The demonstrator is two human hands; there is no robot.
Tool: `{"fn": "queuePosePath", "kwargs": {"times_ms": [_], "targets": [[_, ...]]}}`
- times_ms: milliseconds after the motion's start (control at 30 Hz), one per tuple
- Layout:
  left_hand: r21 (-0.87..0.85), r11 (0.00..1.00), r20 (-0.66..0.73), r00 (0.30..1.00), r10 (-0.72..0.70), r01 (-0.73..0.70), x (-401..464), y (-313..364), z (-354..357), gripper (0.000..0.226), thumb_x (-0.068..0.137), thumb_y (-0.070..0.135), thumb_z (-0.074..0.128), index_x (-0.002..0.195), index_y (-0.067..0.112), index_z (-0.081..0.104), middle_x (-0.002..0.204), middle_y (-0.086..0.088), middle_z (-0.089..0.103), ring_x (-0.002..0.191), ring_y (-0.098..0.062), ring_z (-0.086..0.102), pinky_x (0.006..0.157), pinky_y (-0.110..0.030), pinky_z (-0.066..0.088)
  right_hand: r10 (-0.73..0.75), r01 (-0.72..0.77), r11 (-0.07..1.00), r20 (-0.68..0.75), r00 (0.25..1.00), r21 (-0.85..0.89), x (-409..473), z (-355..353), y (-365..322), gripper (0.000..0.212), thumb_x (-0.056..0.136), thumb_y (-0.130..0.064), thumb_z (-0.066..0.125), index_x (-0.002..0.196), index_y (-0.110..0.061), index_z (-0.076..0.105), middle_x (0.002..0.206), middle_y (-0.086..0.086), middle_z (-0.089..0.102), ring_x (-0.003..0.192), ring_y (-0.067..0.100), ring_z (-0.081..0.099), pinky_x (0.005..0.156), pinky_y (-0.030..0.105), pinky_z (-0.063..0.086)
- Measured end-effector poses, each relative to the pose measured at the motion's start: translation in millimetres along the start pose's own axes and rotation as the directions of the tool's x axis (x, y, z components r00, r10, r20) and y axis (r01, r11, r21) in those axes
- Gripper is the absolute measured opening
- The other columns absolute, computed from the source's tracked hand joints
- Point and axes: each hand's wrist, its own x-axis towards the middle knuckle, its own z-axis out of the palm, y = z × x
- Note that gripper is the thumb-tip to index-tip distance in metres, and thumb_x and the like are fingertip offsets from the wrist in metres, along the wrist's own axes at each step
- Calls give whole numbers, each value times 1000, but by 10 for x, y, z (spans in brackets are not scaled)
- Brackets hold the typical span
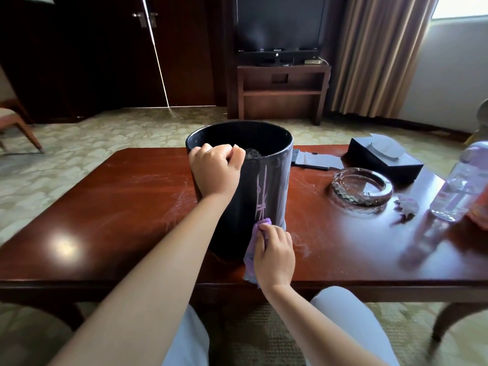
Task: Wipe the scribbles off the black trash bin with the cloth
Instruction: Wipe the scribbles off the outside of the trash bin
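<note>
The black trash bin (pixel 274 180) stands upright in the middle of the dark red wooden table (pixel 105 212). Pale purple scribbles (pixel 261 191) run down its near wall. My left hand (pixel 215 169) grips the near left part of the bin's rim. My right hand (pixel 274 253) presses a purple cloth (pixel 252 247) against the bottom of the wall, just under the scribbles. The cloth hangs down to the table's front edge.
To the right on the table lie a glass ashtray (pixel 361 186), a black tissue box (pixel 383 157), a crumpled purple scrap (pixel 408 206) and a clear plastic bottle (pixel 459 186). Dark cards (pixel 314 162) lie behind the bin. A TV stand (pixel 282 91) stands across the carpet.
</note>
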Motion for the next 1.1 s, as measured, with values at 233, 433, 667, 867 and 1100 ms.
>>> {"fn": "queuePosePath", "kwargs": {"times_ms": [233, 433, 667, 867, 1100], "targets": [[-2, 1000, -4, 1000, 12, -12, -6, -12, 6, 40, 82, 26, 42, 46, 17, 26, 43, 7, 19, 49, -20, 26, 65, -31, 24, -38, 38, 999, 11, 999, 21, 37, -23, -25, 20, 90, -23, 53, 97, -12, 68, 91, 0, 67, 79, 18, 57, 68, 15, 35], [10, 1000, 9, 1000, -4, 4, 2, -18, 16, 41, 82, 27, 42, 44, 17, 27, 42, 5, 21, 48, -20, 26, 64, -31, 23, -7, 5, 999, 52, 999, 39, 99, -74, -77, 13, 90, -19, 56, 95, -13, 67, 89, -1, 65, 82, 17, 55, 66, 17, 34], [3, 1000, 2, 1000, -5, 5, 4, -4, 8, 41, 81, 27, 42, 45, 18, 26, 42, 6, 20, 48, -21, 25, 66, -33, 27, 73, -77, 996, 94, 993, 42, 146, -78, -162, 13, 89, -16, 56, 96, -13, 66, 92, 0, 64, 90, 19, 53, 68, 20, 30], [9, 1000, 1, 1000, 5, -5, 7, -13, 9, 41, 82, 27, 42, 45, 18, 26, 42, 7, 19, 49, -20, 25, 64, -32, 26, 33, -35, 998, 37, 999, 53, 222, -101, -203, 12, 89, -14, 56, 96, -11, 66, 92, 1, 64, 87, 21, 53, 68, 21, 34], [15, 1000, -7, 1000, 17, -17, 9, -16, 8, 40, 81, 26, 43, 45, 18, 27, 43, 7, 20, 49, -19, 25, 63, -32, 24, -23, 21, 998, 29, 999, 61, 255, -141, -213, 12, 86, -10, 57, 93, -13, 67, 90, 1, 65, 85, 22, 54, 67, 23, 37]]}}
